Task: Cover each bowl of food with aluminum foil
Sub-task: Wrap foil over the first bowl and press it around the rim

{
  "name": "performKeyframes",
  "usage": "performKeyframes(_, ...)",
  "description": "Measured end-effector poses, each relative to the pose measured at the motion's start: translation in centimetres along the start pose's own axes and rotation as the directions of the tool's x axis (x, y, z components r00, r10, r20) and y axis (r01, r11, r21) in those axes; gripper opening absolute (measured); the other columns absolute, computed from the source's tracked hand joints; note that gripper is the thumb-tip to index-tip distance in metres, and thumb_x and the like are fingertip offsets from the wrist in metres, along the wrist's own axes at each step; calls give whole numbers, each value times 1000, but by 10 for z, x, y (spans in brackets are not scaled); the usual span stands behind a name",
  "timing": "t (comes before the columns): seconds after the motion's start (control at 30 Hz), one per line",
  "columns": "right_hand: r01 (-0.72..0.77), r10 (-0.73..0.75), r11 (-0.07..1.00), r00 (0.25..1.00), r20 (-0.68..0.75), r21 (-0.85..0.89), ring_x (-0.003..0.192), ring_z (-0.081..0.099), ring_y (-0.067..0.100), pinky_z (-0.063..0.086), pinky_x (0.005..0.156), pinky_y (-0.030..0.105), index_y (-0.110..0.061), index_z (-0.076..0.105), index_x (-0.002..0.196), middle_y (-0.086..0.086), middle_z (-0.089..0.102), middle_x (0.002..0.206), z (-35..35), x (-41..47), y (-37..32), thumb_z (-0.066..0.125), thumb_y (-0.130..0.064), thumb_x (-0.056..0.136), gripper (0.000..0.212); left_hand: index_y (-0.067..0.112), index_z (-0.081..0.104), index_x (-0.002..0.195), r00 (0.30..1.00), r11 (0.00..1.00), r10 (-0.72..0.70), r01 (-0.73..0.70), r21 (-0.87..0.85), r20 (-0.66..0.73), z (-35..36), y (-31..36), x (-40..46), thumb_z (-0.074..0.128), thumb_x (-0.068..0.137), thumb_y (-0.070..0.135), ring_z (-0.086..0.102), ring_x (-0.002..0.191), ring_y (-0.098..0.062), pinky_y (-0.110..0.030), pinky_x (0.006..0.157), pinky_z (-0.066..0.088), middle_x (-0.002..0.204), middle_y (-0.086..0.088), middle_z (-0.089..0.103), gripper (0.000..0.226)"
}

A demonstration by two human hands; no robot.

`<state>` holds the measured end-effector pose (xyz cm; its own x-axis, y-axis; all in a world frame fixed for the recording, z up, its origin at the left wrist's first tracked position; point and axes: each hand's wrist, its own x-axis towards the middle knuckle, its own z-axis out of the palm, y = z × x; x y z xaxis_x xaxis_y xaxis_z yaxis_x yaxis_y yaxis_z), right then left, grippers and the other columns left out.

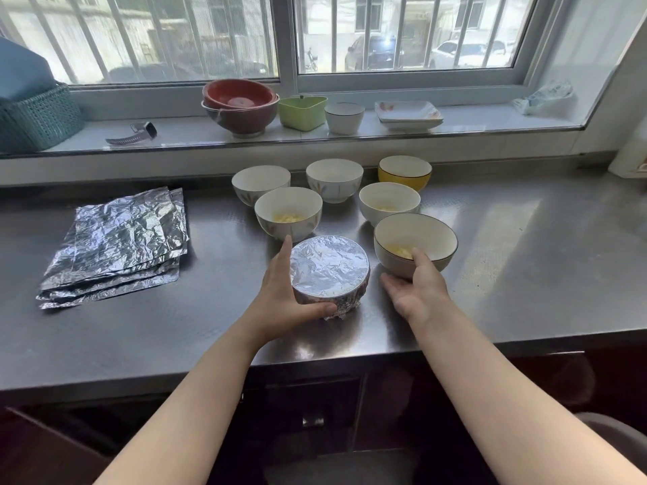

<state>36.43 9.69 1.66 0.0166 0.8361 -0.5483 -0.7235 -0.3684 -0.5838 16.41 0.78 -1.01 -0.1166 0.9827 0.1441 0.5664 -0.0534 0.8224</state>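
Progress check: one foil-wrapped bowl (pixel 329 271) done near the steel counter (pixel 525 257) edge with my left hand (pixel 283 295) cupping it, right hand (pixel 416 285) gripping the dark-rimmed bowl of yellow food (pixel 416 239), five more uncovered behind, crinkled foil sheets (pixel 119 246) stacked left.

Both hands reach forward: left (pixel 280 292) cupped (thumb and fingers curved), right (pixel 418 288) gripping, thumb hooked.

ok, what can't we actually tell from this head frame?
- Foil-covered bowl: contents hidden by the foil.
- Two back white bowls and yellow bowl: contents hidden behind near rims.
- Foil stack: sheet count unclear, edges overlap.
- Right hand: fingers hidden behind dark-rimmed bowl.
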Motion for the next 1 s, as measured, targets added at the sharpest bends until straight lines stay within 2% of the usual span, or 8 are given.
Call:
performKeyframes(0.07,18,-18,1000,1000,1,24,123,54,36,49,95,43,-11,47,134,16,54,123,-1,-1,-1,59,-17,95,42,32,-8,153,1000,1000,7,-7,5,-3,1,1,0,88,63,40,15,143,-7,-30,116,16,144,17,17,132)
performKeyframes(0.2,39,-38,998,999,-4,42,120,56,35,50,99,43,-14,50,120,13,56,107,-8,1,-7,60,-13,92,30,33,-8,152,1000,1000,4,-4,-8,0,3,1,5,89,63,37,15,143,-7,-30,116,17,153,11,16,131)
performKeyframes(0.37,64,-63,996,998,-21,62,117,58,33,50,101,42,-10,48,115,12,58,96,-23,3,-19,62,-16,91,28,34,-6,152,1000,1000,25,-25,-9,12,15,6,15,88,58,47,15,144,-10,-37,119,17,154,10,15,135)
performKeyframes(0.5,109,-108,993,993,-38,51,100,63,29,51,101,42,-9,52,121,11,60,95,-34,4,-37,65,-19,90,35,37,-7,152,999,999,31,-30,-19,30,33,16,30,84,52,56,17,144,-14,-37,118,16,153,5,18,137)
performKeyframes(0.57,125,-123,992,991,-46,36,90,63,27,52,99,41,-8,55,117,13,61,98,-41,3,-47,67,-22,89,34,40,-6,151,998,999,49,-48,-25,26,45,20,39,85,51,57,18,144,-16,-43,119,18,153,0,21,137)
performKeyframes(0.7,146,-143,989,987,-79,34,97,64,31,55,91,39,-12,55,92,18,61,112,-57,3,-67,69,-26,88,20,37,-6,152,998,999,41,-40,-33,38,71,32,58,80,45,65,17,145,-16,-47,119,19,155,2,19,139)
performKeyframes(0.9,180,-174,983,977,-127,41,84,65,27,58,78,30,-14,53,89,17,61,109,-80,6,-95,70,-30,87,23,35,7,151,995,994,97,-97,-47,8,114,53,87,81,44,62,27,140,-18,-44,117,25,150,1,30,132)
performKeyframes(1.0,211,-201,975,970,-138,66,90,65,27,58,77,29,-11,55,104,16,61,108,-92,9,-106,69,-34,88,31,36,23,144,989,987,149,-148,-62,7,137,66,103,84,46,60,35,134,-18,-44,111,35,141,3,41,118)
